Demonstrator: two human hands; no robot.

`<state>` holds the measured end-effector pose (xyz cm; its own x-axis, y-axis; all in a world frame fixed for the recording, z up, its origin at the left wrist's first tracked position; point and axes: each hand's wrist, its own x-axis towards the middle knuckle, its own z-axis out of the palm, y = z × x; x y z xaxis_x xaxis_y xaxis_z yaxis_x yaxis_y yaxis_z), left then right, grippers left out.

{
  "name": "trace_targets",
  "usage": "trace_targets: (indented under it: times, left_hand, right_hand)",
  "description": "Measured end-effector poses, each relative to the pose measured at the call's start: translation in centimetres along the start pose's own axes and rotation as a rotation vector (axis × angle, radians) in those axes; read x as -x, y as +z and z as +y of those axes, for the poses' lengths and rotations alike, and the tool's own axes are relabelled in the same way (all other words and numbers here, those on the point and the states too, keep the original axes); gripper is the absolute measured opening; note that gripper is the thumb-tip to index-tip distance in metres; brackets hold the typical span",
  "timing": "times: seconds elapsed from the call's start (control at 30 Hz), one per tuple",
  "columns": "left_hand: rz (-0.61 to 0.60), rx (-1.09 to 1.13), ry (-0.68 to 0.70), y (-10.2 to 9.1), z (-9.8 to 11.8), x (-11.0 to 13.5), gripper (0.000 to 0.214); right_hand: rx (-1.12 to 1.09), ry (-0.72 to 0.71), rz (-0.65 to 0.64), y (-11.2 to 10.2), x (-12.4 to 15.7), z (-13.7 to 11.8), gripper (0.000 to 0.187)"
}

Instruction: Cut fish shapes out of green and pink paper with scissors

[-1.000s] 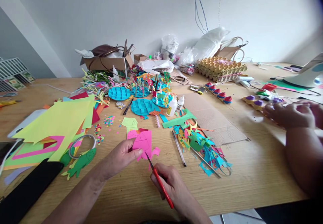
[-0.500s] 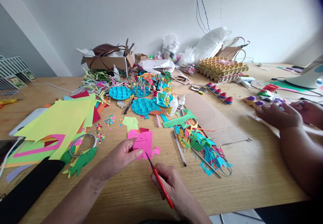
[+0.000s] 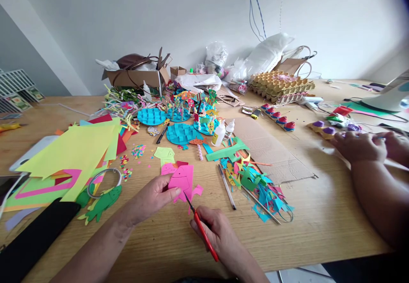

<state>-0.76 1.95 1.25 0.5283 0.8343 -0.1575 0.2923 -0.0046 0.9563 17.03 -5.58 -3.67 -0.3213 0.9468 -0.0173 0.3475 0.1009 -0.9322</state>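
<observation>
Between the thumb and fingers of my left hand [image 3: 161, 193] is a piece of pink paper [image 3: 183, 178] with a fish outline drawn on it. My right hand [image 3: 212, 227] is closed around the red handles of a pair of scissors [image 3: 202, 232]. The blade tips lie at the lower edge of the pink paper. Behind it are another pink piece and a light green paper [image 3: 165, 153] with a drawn fish. Green paper fish [image 3: 104, 204] lie left of my left forearm, by a roll of tape [image 3: 105, 183]. A pen [image 3: 227, 188] rests beyond my right hand.
Coloured paper sheets [image 3: 70, 147] are piled at the left. Paper scraps [image 3: 265, 193] and a cardboard sheet [image 3: 271, 151] lie to the right. Glue bottles [image 3: 219, 134] stand near blue discs [image 3: 180, 134]. A co-worker's hands [image 3: 361, 147] are at the far right, beside painted egg-carton cups [image 3: 322, 129].
The scissors have shifted very slightly at the paper's lower edge. The co-worker's hands have turned and come closer together. My left hand has stayed in place.
</observation>
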Motion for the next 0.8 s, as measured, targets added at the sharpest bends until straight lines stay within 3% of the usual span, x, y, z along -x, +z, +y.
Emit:
trace_targets:
  times: [0.17,0.27,0.47,0.67,0.8]
  left_hand:
    - [-0.011,0.06,0.006,-0.3,0.3,-0.3,0.016]
    - [0.056,0.167,-0.018,0.1,0.6,-0.4,0.014]
    - [0.198,0.399,-0.01,1.6,0.3,-0.1,0.013]
    - [0.327,0.539,-0.005,3.6,-0.2,0.4,0.008]
    - [0.326,0.636,-0.034,4.3,-0.3,0.6,0.012]
  right_hand:
    - [0.046,0.0,-0.004,-0.3,-0.2,-0.1,0.033]
    - [0.004,0.035,-0.008,-0.2,-0.2,0.1,0.032]
    - [-0.322,0.135,0.006,0.9,-0.1,0.3,0.039]
    - [-0.644,0.106,0.049,2.3,-0.4,-0.4,0.048]
    - [-0.719,0.136,0.072,2.9,-0.5,-0.5,0.05]
